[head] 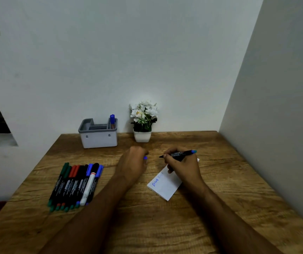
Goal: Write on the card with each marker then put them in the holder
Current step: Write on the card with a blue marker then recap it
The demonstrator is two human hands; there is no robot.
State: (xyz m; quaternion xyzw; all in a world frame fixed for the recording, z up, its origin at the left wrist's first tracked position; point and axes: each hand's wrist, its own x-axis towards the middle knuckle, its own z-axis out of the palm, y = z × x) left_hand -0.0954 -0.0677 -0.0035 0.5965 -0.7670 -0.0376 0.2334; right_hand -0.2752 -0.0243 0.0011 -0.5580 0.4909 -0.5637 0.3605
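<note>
The right hand (pixel 181 166) grips a black marker (pixel 179 154) in a writing hold, tip bared and pointing left, blue end cap pointing right, so its long axis runs nearly level across the view. The left hand (pixel 132 162) is curled beside it, pinching what looks like the marker's blue cap (pixel 145 158) (only a small blue end shows between the fingers).

On the wooden table (pixel 165 226) the white card (pixel 165 185) lies partly under the right hand, stretching toward the person, with blue writing at its left edge. The marker tip hovers above and just beyond the card's far end, so the right hand is plainly the nearer one for writing.

The grey holder (pixel 98 133) stands against the wall, beyond and left of both hands, already holding one blue marker (pixel 112 121). The remaining markers (pixel 75 184) lie in a row left of the left forearm, near a potted plant (pixel 143 121) further back.
</note>
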